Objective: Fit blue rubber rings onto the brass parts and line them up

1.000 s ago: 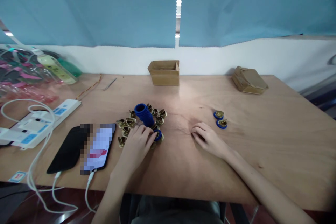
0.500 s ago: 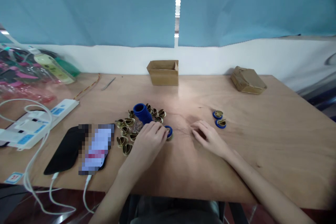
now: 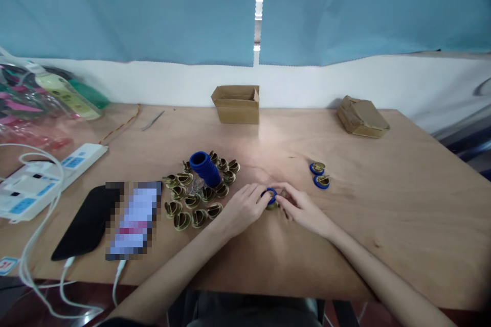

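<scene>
My left hand (image 3: 243,208) pinches a small blue ring with a brass piece (image 3: 270,197) at the middle of the wooden table (image 3: 402,214). My right hand (image 3: 303,207) meets it from the right, its fingertips touching the same piece. A stack of blue rings (image 3: 204,167) lies tilted to the left, ringed by several loose brass pieces (image 3: 192,204). Two brass pieces fitted with blue rings (image 3: 319,174) sit to the right of my hands.
An open cardboard box (image 3: 236,103) and a closed packet (image 3: 362,116) stand at the table's back edge. A phone (image 3: 132,219) on a cable, a dark phone (image 3: 85,225), a white power strip (image 3: 42,176), tweezers (image 3: 152,120) and plastic bags (image 3: 42,107) occupy the left.
My left hand has carried a blue ring and brass piece rightward from the pile to the table's middle. My right hand has closed in on it from the right.
</scene>
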Motion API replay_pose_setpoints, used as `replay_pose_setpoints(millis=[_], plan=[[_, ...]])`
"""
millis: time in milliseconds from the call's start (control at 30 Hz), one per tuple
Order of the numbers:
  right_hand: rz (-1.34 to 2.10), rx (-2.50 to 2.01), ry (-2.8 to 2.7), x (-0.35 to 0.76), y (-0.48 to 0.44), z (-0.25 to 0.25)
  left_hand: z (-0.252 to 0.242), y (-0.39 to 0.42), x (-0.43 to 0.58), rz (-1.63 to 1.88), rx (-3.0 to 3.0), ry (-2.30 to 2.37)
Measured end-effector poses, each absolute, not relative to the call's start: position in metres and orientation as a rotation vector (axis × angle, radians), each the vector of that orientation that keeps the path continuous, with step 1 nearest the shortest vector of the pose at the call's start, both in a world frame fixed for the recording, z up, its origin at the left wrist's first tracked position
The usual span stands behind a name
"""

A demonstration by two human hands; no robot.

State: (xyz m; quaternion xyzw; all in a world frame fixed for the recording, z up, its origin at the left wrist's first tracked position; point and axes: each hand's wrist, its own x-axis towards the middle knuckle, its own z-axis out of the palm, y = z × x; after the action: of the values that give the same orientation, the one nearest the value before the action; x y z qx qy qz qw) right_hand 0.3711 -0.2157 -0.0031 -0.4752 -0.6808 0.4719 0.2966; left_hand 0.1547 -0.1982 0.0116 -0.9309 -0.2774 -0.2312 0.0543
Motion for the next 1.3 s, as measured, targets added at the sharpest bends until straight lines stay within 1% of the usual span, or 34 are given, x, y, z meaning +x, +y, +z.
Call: replay_pose_setpoints(millis=[233,333,500,733,1000,1100,1300], plan=[[1.177,-1.258,-1.894,0.368,-0.218,0.004,0.004,-0.202,0.154,-0.741,-2.887,-0.872],[1.113,-1.268,-1.936,0.368,-0.218,0.004,-0.001,-0.204,0.153,-0.859,-2.947,-1.013],[1.138,-1.281,-1.938,0.369,-0.219,0.003,-0.002,-0.208,0.150,-1.087,-3.063,-1.316],[1.162,-1.270,-1.901,0.369,-0.219,0.004,0.002,-0.206,0.149,-1.020,-3.171,-1.349],[1.198,-1.233,-1.857,0.366,-0.220,0.007,0.005,-0.211,0.150,-0.994,-3.130,-1.271],[1.118,-1.204,-1.907,0.363,-0.222,0.010,0.005,-0.213,0.150,-0.934,-3.133,-1.262],[0.790,-1.068,-2.105,0.363,-0.225,0.004,0.005,-0.213,0.150,-0.967,-3.149,-1.238]])
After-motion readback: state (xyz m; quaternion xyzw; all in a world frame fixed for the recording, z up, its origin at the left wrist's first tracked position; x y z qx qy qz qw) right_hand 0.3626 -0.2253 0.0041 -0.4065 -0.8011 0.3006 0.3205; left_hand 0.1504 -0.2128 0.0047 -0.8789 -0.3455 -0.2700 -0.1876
